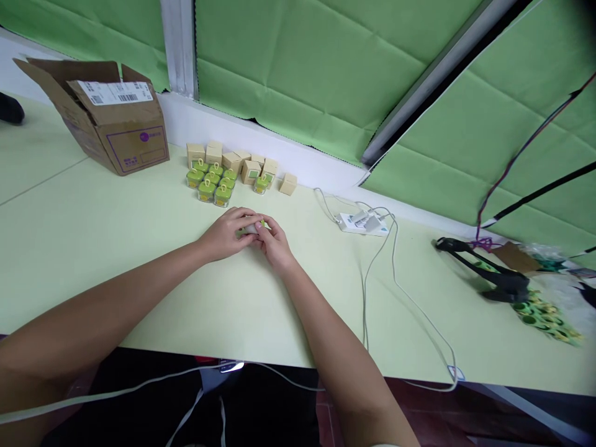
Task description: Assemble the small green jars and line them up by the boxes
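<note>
My left hand [226, 234] and my right hand [275, 243] meet over the table. Between them is a small container [251, 229] with a pale, see-through body and a bit of green at its top. Fingers of both hands are closed round it and cover most of it. Just beyond my hands stands a tight group of small clear jars [207, 190] with green lids and yellow loop handles. One similar jar [261, 184] is set apart to the right, in front of a row of small tan cardboard boxes [251, 172].
An open brown carton [137, 146] stands at the back left. One tan box [288, 184] sits alone. A white power strip [362, 224] with plugs trails cables [398, 279] across the table. A black stand-like object [493, 276] and green patterned pieces [544, 316] lie at right.
</note>
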### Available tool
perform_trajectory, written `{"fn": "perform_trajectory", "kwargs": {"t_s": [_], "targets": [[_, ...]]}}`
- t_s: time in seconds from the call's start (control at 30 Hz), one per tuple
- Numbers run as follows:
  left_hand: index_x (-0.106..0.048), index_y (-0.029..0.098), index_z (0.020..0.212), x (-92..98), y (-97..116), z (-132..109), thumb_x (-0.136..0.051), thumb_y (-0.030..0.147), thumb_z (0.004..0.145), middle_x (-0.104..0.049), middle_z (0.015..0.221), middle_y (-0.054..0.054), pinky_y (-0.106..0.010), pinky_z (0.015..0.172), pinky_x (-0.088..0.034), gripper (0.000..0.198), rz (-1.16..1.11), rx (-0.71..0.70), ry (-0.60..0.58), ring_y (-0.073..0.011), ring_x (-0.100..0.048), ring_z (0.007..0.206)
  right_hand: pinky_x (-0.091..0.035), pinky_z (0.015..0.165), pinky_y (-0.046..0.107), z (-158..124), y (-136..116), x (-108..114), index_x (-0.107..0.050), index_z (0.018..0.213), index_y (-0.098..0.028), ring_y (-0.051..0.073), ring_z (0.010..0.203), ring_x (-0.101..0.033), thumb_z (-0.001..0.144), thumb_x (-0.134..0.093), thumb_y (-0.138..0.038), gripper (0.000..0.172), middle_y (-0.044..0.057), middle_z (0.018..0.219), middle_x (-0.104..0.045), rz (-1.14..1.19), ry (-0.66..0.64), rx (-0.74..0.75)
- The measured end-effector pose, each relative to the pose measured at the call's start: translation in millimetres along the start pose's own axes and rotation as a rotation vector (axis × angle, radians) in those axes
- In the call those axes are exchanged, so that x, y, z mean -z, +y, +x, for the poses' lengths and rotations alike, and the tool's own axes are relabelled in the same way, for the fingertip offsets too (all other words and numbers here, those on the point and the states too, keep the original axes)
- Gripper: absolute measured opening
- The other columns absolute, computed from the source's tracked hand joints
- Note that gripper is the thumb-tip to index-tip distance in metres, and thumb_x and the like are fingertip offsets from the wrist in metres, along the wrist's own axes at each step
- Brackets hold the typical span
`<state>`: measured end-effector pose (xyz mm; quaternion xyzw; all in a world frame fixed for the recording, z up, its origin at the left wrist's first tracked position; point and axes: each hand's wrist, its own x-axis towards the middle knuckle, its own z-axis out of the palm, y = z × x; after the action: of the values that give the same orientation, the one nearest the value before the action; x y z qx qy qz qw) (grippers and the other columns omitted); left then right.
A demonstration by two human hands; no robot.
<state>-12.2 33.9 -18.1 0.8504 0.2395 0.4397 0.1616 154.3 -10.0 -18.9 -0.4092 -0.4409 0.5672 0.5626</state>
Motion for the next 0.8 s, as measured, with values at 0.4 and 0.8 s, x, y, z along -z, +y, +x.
{"fn": "perform_trajectory", "kwargs": {"t_s": [0.4,0.8], "targets": [[-0.070,0.026,0.131,0.8,0.9,0.5,-0.064,0.024,0.092,-0.068,0.128,-0.008,-0.040,0.104,-0.054,0.040,-0.016,0.004,-0.013,-0.0227,-0.063,0.119,-0.063,0.081,0.035,-1.4,-1.7,-0.2,-0.063,0.112,-0.028,0.018,0.079,-0.075,0.071,-0.085,-0.060,0.056,-0.002,0.088,-0.076,-0.015,0.016,0.007],[-0.069,0.027,0.132,-2.1,-0.4,-0.3,-0.065,0.023,0.092,-0.068,0.129,-0.007,-0.041,0.105,-0.054,0.041,-0.009,0.016,-0.010,-0.0230,-0.063,0.119,-0.064,0.085,0.039,-1.4,-0.7,1.3,-0.063,0.112,-0.028,0.020,0.085,-0.076,0.071,-0.085,-0.059,0.056,-0.001,0.089,-0.076,-0.008,0.025,-0.007]]}}
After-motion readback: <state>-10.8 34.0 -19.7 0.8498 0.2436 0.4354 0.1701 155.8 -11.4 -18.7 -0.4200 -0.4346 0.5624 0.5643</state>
